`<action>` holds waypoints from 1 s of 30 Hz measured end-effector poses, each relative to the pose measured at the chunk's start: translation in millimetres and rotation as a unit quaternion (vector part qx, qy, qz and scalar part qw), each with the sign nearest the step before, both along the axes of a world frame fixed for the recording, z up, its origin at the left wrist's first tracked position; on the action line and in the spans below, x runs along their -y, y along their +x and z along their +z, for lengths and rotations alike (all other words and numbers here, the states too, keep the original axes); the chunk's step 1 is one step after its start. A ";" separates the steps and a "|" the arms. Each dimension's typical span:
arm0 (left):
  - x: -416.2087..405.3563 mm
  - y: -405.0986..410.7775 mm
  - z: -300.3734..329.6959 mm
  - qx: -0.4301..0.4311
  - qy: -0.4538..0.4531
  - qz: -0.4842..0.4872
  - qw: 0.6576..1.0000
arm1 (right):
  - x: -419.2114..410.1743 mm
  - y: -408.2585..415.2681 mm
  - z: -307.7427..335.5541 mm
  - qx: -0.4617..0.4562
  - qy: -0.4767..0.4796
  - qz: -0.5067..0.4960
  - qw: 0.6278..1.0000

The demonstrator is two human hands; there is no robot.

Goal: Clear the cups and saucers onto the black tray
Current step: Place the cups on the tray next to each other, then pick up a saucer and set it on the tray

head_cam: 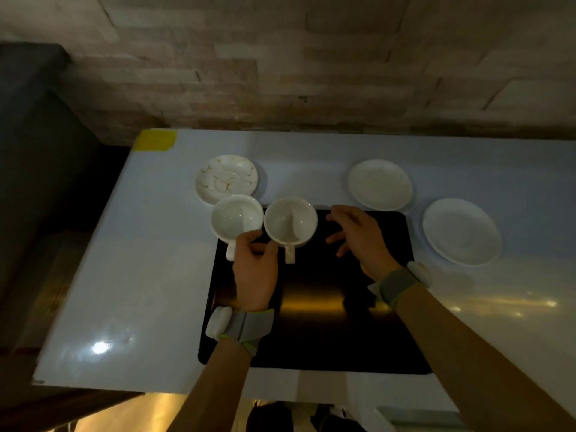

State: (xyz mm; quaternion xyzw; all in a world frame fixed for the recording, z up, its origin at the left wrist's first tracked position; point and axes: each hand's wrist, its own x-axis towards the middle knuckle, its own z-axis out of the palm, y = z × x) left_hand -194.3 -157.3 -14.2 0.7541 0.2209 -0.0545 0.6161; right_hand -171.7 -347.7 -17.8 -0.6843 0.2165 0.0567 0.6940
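At frame centre, the left hand (254, 272) pinches between two white cups (237, 221) at the black tray's (327, 322) upper-left corner; the right hand (358, 235) hovers spread and empty. Three saucers (380, 184) sit on the worktop (140, 275) above.

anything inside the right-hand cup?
The right-hand cup looks empty: pale glazed interior, only a shadow streak. The left hand covers a bit of its near rim, so that spot is hidden.

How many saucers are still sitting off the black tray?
3: a gold-veined saucer behind the left cup, a plain saucer behind the tray's far right corner, and another plain saucer right of the tray. None seems hidden.
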 end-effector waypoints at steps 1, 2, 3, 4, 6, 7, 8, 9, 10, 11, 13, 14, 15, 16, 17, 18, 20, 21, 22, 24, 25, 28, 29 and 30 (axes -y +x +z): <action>2.8 2.5 5.4 0.007 -0.001 -0.020 1.000 | 8.3 0.7 4.3 0.005 -0.004 0.003 1.000; 5.0 5.0 10.2 0.016 0.001 -0.044 0.999 | 15.2 0.9 7.5 0.010 -0.010 0.006 1.000; 9.4 8.7 15.1 0.027 0.005 -0.069 0.997 | 23.0 0.7 11.3 0.015 -0.015 0.007 1.000; 13.7 13.2 19.8 0.036 0.009 -0.089 0.995 | 30.0 0.6 14.5 0.021 -0.019 0.009 1.000; 25.1 23.6 28.9 0.043 0.011 -0.120 0.992 | 44.7 0.4 20.6 0.034 -0.040 0.010 0.999; 31.8 29.0 32.7 0.042 0.015 -0.136 0.990 | 51.7 0.5 23.8 0.039 -0.060 0.012 0.997; 38.7 34.2 36.6 0.042 0.024 -0.154 0.987 | 59.0 1.0 27.0 0.044 -0.083 0.016 0.995; 47.3 40.6 39.8 0.047 0.033 -0.175 0.983 | 67.8 1.8 30.4 0.046 -0.104 0.019 0.993; 54.6 47.5 41.9 0.052 0.038 -0.195 0.979 | 75.9 3.4 33.4 0.046 -0.121 0.021 0.991; 56.8 54.5 43.5 0.058 0.040 -0.212 0.975 | 79.5 5.6 36.2 0.044 -0.137 0.026 0.989; 70.4 73.2 46.0 0.062 0.047 -0.250 0.965 | 96.3 9.2 43.6 0.041 -0.172 0.019 0.984; 77.2 84.1 46.7 0.062 0.055 -0.265 0.961 | 105.3 11.3 46.9 0.042 -0.191 0.014 0.981; 84.9 95.3 46.6 0.058 0.064 -0.279 0.956 | 115.1 13.2 49.8 0.047 -0.213 0.010 0.976; 92.5 106.5 47.1 0.053 0.070 -0.291 0.953 | 124.8 15.5 52.4 0.056 -0.240 0.010 0.969; 99.9 117.0 47.5 0.048 0.076 -0.303 0.949 | 133.8 18.2 54.9 0.066 -0.266 0.013 0.961; 108.0 127.1 47.2 0.043 0.079 -0.313 0.945 | 142.9 21.4 55.9 0.074 -0.288 0.016 0.955; 118.5 141.7 43.9 0.034 0.091 -0.332 0.938 | 153.9 27.3 54.0 0.083 -0.320 0.028 0.943; 125.5 148.0 41.1 0.025 0.101 -0.344 0.933 | 160.3 31.3 50.8 0.081 -0.330 0.030 0.940; 132.2 152.9 37.9 0.015 0.112 -0.356 0.928 | 166.1 35.4 46.3 0.076 -0.339 0.031 0.937; 141.8 157.3 32.7 0.000 0.147 -0.383 0.912 | 172.7 41.0 35.1 0.062 -0.341 0.029 0.937; 146.3 158.1 30.2 -0.007 0.166 -0.401 0.901 | 175.2 43.5 28.3 0.051 -0.332 0.024 0.942; 158.9 161.1 22.7 -0.025 0.207 -0.433 0.877 | 179.3 49.9 6.2 0.012 -0.304 0.018 0.952; 163.2 162.8 19.5 -0.038 0.213 -0.437 0.873 | 180.2 52.0 -1.2 0.002 -0.300 0.018 0.954; 165.0 161.8 19.8 -0.048 0.219 -0.438 0.871 | 179.0 52.6 -4.9 -0.004 -0.303 0.022 0.953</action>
